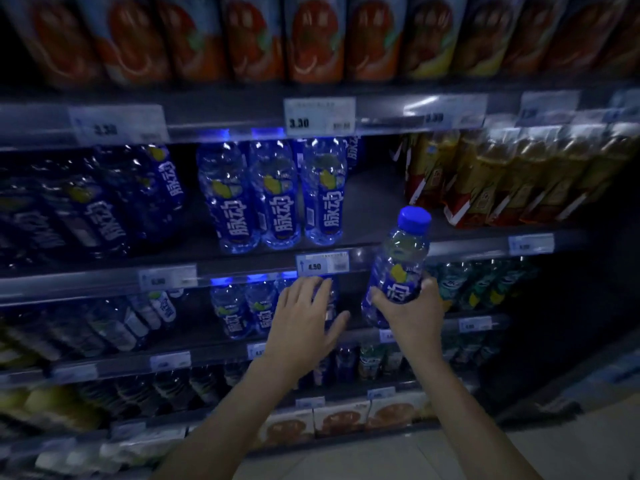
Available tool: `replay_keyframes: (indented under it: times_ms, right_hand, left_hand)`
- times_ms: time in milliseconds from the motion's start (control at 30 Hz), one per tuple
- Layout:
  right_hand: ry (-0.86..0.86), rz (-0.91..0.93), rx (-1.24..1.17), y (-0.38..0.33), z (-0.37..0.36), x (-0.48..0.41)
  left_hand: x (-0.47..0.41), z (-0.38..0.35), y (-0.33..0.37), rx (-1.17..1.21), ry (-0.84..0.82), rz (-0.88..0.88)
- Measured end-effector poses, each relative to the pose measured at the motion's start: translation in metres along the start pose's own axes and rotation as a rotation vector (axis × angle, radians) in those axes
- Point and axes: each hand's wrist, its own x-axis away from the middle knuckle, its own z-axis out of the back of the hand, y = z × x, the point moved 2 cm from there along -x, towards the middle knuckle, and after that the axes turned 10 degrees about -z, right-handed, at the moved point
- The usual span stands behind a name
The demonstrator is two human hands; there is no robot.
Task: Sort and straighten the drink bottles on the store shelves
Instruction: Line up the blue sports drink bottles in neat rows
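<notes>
My right hand (414, 311) grips a clear blue drink bottle (398, 258) with a blue cap around its lower body, tilted a little, in front of the shelf edge. My left hand (306, 315) reaches with straight spread fingers to a blue bottle (330, 299) standing on the lower shelf, fingertips at its top. Three matching blue bottles (277, 195) stand in a row on the shelf above, with a bare gap (374, 199) to their right. Two more blue bottles (242, 311) stand left of my left hand.
Dark blue bottles (93, 202) fill the left of the middle shelf, and yellow tea bottles (502, 178) its right. Orange juice bottles (311, 39) line the top shelf. Green-labelled bottles (481, 285) stand to the right of my right hand. Price tags (322, 265) run along the shelf rails.
</notes>
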Motion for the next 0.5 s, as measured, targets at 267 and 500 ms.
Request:
replay_keyframes:
  times_ms: [267,500]
  right_hand:
    - [-0.038,0.017,0.003,-0.062,0.002,-0.032]
    - [-0.055,0.041,0.074,-0.091,-0.001,-0.065]
  left_hand:
    - [-0.031,0.015,-0.012,-0.048,-0.056,0.034]
    - [-0.039,0.009,-0.021,-0.08,-0.054,0.067]
